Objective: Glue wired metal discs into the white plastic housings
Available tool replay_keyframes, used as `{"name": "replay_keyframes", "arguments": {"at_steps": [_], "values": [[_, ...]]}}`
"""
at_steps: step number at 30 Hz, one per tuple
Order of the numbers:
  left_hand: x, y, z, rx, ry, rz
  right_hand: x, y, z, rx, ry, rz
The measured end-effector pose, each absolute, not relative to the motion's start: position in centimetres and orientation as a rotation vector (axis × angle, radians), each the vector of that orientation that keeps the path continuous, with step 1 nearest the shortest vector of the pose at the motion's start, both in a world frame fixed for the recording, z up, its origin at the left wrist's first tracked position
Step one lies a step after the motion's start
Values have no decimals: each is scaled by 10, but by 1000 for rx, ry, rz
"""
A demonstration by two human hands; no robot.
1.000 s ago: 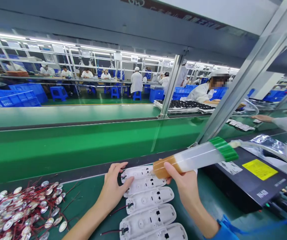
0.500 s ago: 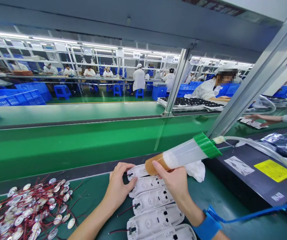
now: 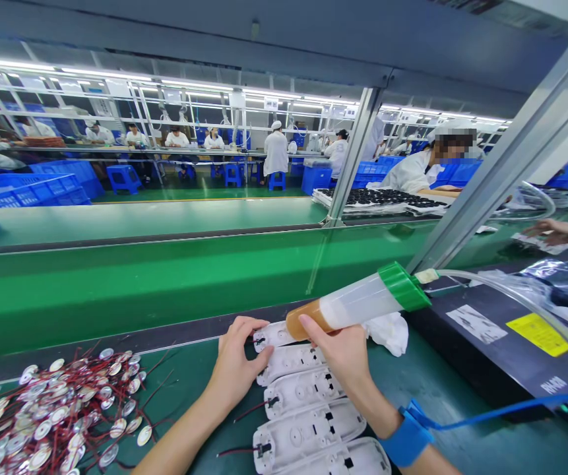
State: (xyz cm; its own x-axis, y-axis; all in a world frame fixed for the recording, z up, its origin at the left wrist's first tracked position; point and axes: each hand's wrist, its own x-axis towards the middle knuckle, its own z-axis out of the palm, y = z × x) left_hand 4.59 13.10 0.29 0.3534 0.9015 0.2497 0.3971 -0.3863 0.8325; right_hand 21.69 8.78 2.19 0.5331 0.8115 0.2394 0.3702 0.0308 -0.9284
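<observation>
My right hand is wrapped around a glue dispensing syringe, a translucent barrel with amber contents and a green cap. The syringe lies tilted, its lower end over the farthest white plastic housing; its tip is hidden. At that housing's left end, my left hand holds on with thumb and fingers on either side. Several more white housings lie in a column toward me, some with dark red wires sticking out leftward. A blue wrist strap circles my right wrist.
Round metal discs with red wires are heaped at left. On the right stand a black box and crumpled white tissue. A clear hose runs from the syringe cap. Beyond is a green conveyor belt; a co-worker's hand reaches in.
The view has shifted slightly. My hands keep nearly the same pose, with the syringe still over the farthest housing. The co-worker's hand at right has moved rightward.
</observation>
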Motion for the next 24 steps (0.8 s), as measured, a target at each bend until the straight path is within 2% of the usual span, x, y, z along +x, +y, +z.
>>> {"name": "replay_keyframes", "arguments": {"at_steps": [24], "values": [[46, 131, 6, 1935, 1123, 944, 221, 86, 34, -1651, -1062, 392]]}}
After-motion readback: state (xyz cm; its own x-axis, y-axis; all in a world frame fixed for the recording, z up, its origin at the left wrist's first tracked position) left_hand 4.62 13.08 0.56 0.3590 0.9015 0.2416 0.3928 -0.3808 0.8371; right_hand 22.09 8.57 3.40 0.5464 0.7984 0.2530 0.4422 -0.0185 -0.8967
